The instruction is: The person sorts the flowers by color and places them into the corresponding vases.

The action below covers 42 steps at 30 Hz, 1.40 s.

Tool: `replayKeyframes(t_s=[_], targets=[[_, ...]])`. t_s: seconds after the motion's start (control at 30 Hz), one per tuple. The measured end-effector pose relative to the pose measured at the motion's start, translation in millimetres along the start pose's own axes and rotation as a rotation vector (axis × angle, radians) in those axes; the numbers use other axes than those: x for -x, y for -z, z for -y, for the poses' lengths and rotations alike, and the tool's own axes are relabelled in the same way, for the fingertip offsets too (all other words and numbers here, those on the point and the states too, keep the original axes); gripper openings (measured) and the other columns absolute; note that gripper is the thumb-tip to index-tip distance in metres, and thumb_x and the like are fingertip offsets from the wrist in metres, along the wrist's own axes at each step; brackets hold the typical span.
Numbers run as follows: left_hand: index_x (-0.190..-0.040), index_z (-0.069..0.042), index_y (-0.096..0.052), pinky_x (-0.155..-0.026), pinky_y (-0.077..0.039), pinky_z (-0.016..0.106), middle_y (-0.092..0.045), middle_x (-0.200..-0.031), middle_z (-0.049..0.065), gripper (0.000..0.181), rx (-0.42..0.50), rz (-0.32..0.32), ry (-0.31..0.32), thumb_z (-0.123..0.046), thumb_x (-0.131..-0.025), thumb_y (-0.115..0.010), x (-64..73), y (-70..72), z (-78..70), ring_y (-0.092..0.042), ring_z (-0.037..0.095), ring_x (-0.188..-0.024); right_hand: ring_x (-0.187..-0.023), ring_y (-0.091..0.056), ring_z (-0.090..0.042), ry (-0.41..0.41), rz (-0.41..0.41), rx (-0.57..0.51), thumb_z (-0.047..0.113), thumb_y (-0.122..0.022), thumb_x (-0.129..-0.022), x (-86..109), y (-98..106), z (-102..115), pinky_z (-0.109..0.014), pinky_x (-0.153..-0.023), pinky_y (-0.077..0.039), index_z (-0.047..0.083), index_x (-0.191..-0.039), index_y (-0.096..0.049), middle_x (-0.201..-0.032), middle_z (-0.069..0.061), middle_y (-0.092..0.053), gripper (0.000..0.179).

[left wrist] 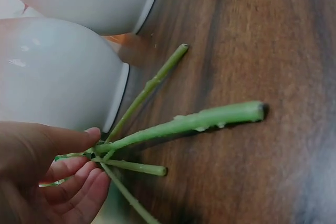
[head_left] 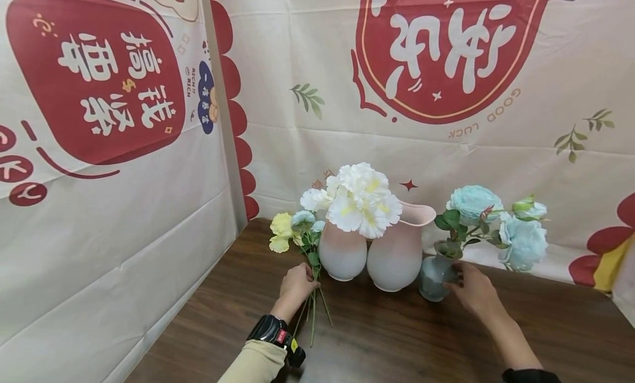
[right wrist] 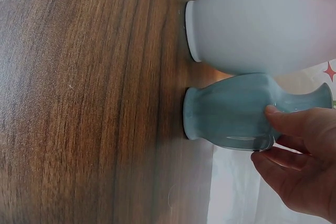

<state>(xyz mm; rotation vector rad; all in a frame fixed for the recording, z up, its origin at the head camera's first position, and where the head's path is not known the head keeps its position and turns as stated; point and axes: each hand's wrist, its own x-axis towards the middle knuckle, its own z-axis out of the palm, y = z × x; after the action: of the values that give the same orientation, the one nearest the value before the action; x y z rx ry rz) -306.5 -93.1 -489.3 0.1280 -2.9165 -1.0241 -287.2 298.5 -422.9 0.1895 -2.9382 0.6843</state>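
Note:
In the head view, my left hand (head_left: 297, 286) pinches a bunch of green flower stems (left wrist: 194, 123) between thumb and fingers. Yellow flowers (head_left: 281, 226) and small pale blue ones (head_left: 303, 219) top this bunch, and the cut stem ends fan out over the table. On the right, my right hand (head_left: 477, 290) holds a small blue-grey vase (right wrist: 236, 111) around its side, thumb and fingertips on the glaze. The vase stands upright and holds large light blue flowers (head_left: 475, 202) with green leaves.
Two pink-and-white vases, one on the left (head_left: 342, 253) and a pitcher-shaped one (head_left: 395, 262), stand between the hands. White flowers (head_left: 362, 201) rise above them. A brown wooden table (head_left: 377, 339) lies below; printed cloth walls (head_left: 278, 151) border its back and left.

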Motion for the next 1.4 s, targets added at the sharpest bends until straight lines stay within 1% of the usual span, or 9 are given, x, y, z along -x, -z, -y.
replayKeyframes(t_s=[0.2, 0.33, 0.5, 0.6, 0.7, 0.8, 1.1, 1.27, 1.4], targets=[[-0.083, -0.009, -0.056, -0.054, -0.038, 0.030, -0.057, -0.074, 0.003, 0.019, 0.005, -0.008, 0.004, -0.016, -0.083, -0.074, 2.1, 0.4, -1.4, -0.051, 0.019, -0.063, -0.104, -0.061, -0.052, 0.020, -0.011, -0.003, 0.012, -0.069, -0.090, 0.9, -1.4, -0.2, -0.055, -0.077, -0.057, -0.019, -0.131, -0.046, -0.123, -0.040, -0.055, 0.056], [-0.085, -0.008, -0.059, -0.056, -0.042, 0.031, -0.060, -0.078, 0.005, 0.017, 0.052, 0.002, 0.018, -0.016, -0.084, -0.073, 3.3, 2.9, 0.2, -0.053, 0.019, -0.065, -0.105, -0.061, -0.053, 0.017, -0.009, -0.001, 0.012, -0.069, -0.090, 1.9, -2.6, -1.3, -0.055, -0.077, -0.057, -0.019, -0.131, -0.046, -0.123, -0.040, -0.055, 0.056], [-0.097, 0.000, -0.066, -0.066, -0.059, 0.035, -0.070, -0.091, 0.015, 0.016, 0.296, 0.085, 0.062, -0.010, -0.088, -0.073, 2.8, 12.0, 3.0, -0.069, 0.025, -0.074, -0.105, -0.061, -0.053, 0.016, 0.000, 0.010, 0.013, -0.070, -0.090, 2.3, -2.2, -2.5, -0.055, -0.078, -0.057, -0.018, -0.131, -0.047, -0.123, -0.040, -0.056, 0.056], [-0.112, 0.007, -0.065, -0.074, -0.062, 0.037, -0.070, -0.104, 0.021, 0.026, 0.460, 0.144, 0.085, -0.006, -0.090, -0.070, 1.0, 19.4, 4.3, -0.073, 0.031, -0.085, -0.106, -0.061, -0.054, 0.013, -0.007, 0.009, 0.012, -0.070, -0.089, 1.6, 0.1, -2.4, -0.056, -0.078, -0.057, -0.018, -0.130, -0.047, -0.123, -0.040, -0.056, 0.056], [-0.124, 0.010, -0.061, -0.080, -0.062, 0.040, -0.067, -0.113, 0.025, 0.035, 0.551, 0.193, 0.094, -0.004, -0.093, -0.066, -0.2, 25.8, 5.4, -0.071, 0.035, -0.096, -0.105, -0.061, -0.053, 0.014, -0.011, 0.012, 0.012, -0.070, -0.089, 1.1, 2.3, -1.8, -0.056, -0.078, -0.057, -0.018, -0.130, -0.047, -0.123, -0.040, -0.056, 0.056], [-0.126, 0.012, -0.059, -0.082, -0.062, 0.041, -0.067, -0.116, 0.028, 0.036, 0.590, 0.212, 0.090, -0.002, -0.093, -0.065, 0.7, 30.8, 5.5, -0.070, 0.037, -0.101, -0.106, -0.061, -0.054, 0.015, -0.009, 0.014, 0.012, -0.070, -0.089, 1.3, 3.4, -0.8, -0.056, -0.079, -0.057, -0.018, -0.130, -0.047, -0.123, -0.040, -0.056, 0.056], [-0.124, 0.012, -0.058, -0.081, -0.062, 0.042, -0.066, -0.115, 0.028, 0.034, 0.657, 0.179, 0.062, -0.001, -0.093, -0.065, 4.1, 44.9, 9.7, -0.070, 0.033, -0.097, -0.107, -0.060, -0.054, 0.015, -0.010, 0.017, 0.012, -0.070, -0.090, -0.1, 2.4, 1.1, -0.058, -0.080, -0.056, -0.018, -0.131, -0.046, -0.124, -0.041, -0.055, 0.056], [-0.124, 0.011, -0.058, -0.079, -0.062, 0.042, -0.066, -0.109, 0.024, 0.035, 0.652, 0.125, 0.029, -0.002, -0.093, -0.066, 10.4, 57.1, 8.0, -0.070, 0.027, -0.092, -0.106, -0.061, -0.053, 0.016, -0.010, 0.019, 0.012, -0.070, -0.090, 0.2, -0.3, 1.1, -0.058, -0.080, -0.056, -0.018, -0.131, -0.046, -0.124, -0.041, -0.055, 0.056], [-0.122, 0.010, -0.061, -0.075, -0.062, 0.038, -0.068, -0.106, 0.023, 0.034, 0.605, 0.040, -0.033, -0.003, -0.092, -0.067, 13.8, 65.8, 5.1, -0.070, 0.024, -0.090, -0.105, -0.062, -0.052, 0.018, -0.015, 0.027, 0.011, -0.070, -0.089, 1.3, -1.7, 1.3, -0.058, -0.080, -0.056, -0.017, -0.130, -0.047, -0.123, -0.040, -0.056, 0.055]])
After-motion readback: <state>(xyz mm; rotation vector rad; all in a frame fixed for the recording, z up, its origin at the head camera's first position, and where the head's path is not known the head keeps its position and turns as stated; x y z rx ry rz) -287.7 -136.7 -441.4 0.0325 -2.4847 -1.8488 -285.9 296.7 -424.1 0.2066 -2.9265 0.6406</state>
